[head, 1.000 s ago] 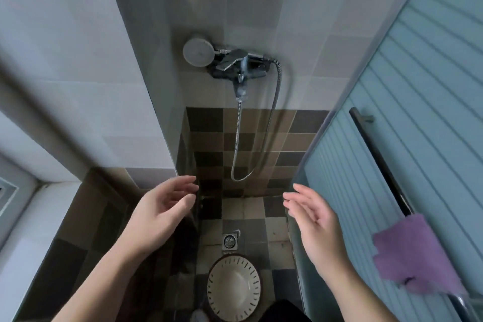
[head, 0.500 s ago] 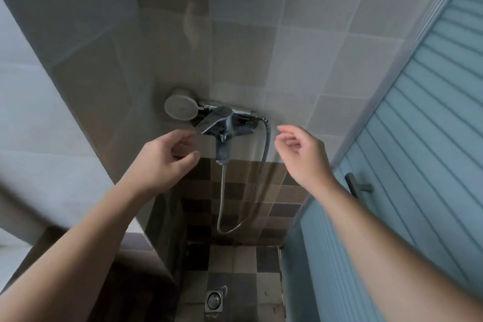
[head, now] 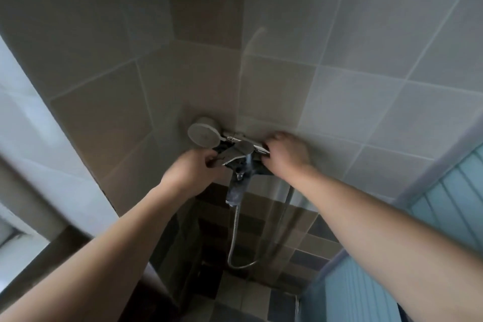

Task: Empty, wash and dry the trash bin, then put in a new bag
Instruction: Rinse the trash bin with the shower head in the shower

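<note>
1. Gripping the mixer tap lever (head: 235, 152), the left hand (head: 192, 172) had fingers curled round it.
2. The right hand (head: 286, 153) clasped the shower handle (head: 261, 149), right of the shower head (head: 204, 134).
3. Trash bin: out of view.

A chrome wall-mounted shower mixer (head: 239, 165) sits on the beige tiled wall at the corner of the stall. Its flat lever (head: 236, 152) points out and to the left, and the left hand (head: 192, 172) pinches the lever's tip. A round grey shower head (head: 204, 135) rests level just above the mixer, face outward, with its chrome handle (head: 235, 138) running to the right. The right hand (head: 285, 155), blurred, curls over the far end of that handle. From the mixer's downward spout a ribbed metal hose (head: 235, 232) hangs, loops low and climbs back up on the right.
</note>
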